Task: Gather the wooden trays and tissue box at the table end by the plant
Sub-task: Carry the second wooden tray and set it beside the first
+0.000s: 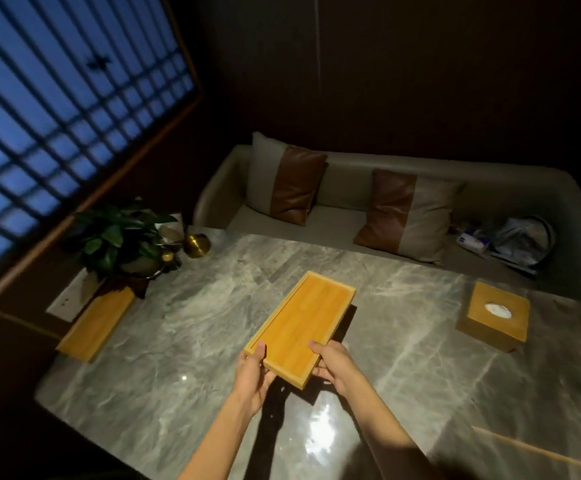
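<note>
A long wooden tray [304,320] hangs just above the middle of the marble table [185,341], casting a shadow beneath it. My left hand [252,374] grips its near left corner and my right hand [334,365] grips its near right corner, thumbs on the rim. A second wooden tray [96,323] lies flat at the table's left end, right beside the potted plant [122,239]. The wooden tissue box [495,315], with white tissue showing through its top opening, stands at the table's right side.
A small brass ball ornament [197,244] sits next to the plant. Behind the table runs a beige sofa [347,183] with two brown-and-beige cushions and a bag with packets at its right end. A latticed window fills the upper left.
</note>
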